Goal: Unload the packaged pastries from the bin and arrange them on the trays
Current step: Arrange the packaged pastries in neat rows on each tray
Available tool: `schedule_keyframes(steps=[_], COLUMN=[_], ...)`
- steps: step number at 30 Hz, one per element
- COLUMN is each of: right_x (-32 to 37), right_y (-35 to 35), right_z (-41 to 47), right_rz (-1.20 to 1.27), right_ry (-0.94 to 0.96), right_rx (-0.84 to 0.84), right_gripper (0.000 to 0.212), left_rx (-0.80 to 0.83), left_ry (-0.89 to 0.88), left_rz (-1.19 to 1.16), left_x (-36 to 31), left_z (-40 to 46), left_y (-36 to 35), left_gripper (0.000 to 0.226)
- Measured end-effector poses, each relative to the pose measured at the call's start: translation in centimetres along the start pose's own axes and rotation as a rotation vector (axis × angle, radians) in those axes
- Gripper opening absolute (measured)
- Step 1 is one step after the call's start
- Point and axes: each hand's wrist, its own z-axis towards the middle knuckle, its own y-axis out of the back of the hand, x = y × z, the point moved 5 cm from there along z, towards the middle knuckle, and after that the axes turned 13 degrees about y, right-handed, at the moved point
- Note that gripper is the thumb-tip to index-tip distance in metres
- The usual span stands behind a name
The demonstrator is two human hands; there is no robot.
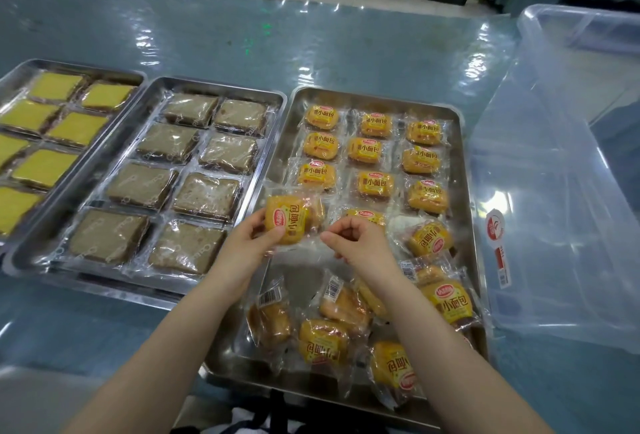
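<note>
Because the fourth row of the right-hand tray (464, 170) is only partly filled, I hold one small bread packet (285, 222) over its empty slot at about 9 o'clock of that tray, just below the three finished rows. My left hand (254, 241) grips the packet, thumb on its printed face and fingers behind it. My right hand (349, 236) is curled at the packet's clear wrapper edge; whether it pinches the film or holds nothing I cannot tell. The packet is turned sideways, its print running crosswise to the upright labels of the placed rows, so I judge it needs a turn before it is laid down. It is a golden bun in clear film with a yellow label and a red oval mark. Loose packets (322, 336) lie jumbled from 5 to 7 o'clock on the tray, some barcode-up, awaiting sorting. At 3 o'clock stands the clear plastic bin (571, 226), apparently emptied. At 9 to 10 o'clock, the middle tray (152, 87) and left tray (131, 72) hold brown and yellow slices in full rows.
</note>
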Motion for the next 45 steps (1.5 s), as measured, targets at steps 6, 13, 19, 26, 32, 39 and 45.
schedule_keyframes(steps=[6, 13, 19, 26, 32, 39, 45], right_x=[-0.5, -1.5, -3.3, -3.5, -4.2, -4.4, -3.4], right_y=[5.1, 10.8, 13.0, 13.0, 12.7, 12.6, 11.4], right_z=[0.0, 0.3, -0.3, -1.4, -1.3, -0.1, 0.2], right_rz=[-0.244, -0.891, -0.904, -0.796, -0.922, -1.002, -1.017], right_ry=[0.053, 0.032, -0.183, -0.185, -0.179, -0.219, -0.060], right_rx=[-0.182, -0.243, -0.239, -0.167, -0.087, -0.056, 0.080], right_gripper=[0.011, 0.023, 0.061, 0.064, 0.058, 0.060, 0.061], left_rx=[-0.051, 0.047, -0.228, -0.119, -0.067, -0.078, -0.078], left_ry=[-0.081, -0.137, -0.344, -0.445, -0.396, -0.407, -0.413], left_rz=[0.612, 1.079, 1.117, 1.209, 1.455, 1.455, 1.441], left_x=[-1.5, -1.3, -1.0, 0.3, 2.3, 3.3, 3.3], left_z=[2.0, 3.4, 2.5, 3.1, 5.1, 5.5, 5.4], left_y=[1.2, -1.4, -2.1, -4.7, -5.6, -5.1, -5.1], left_gripper=[0.038, 0.034, 0.051, 0.072, 0.081, 0.076, 0.075])
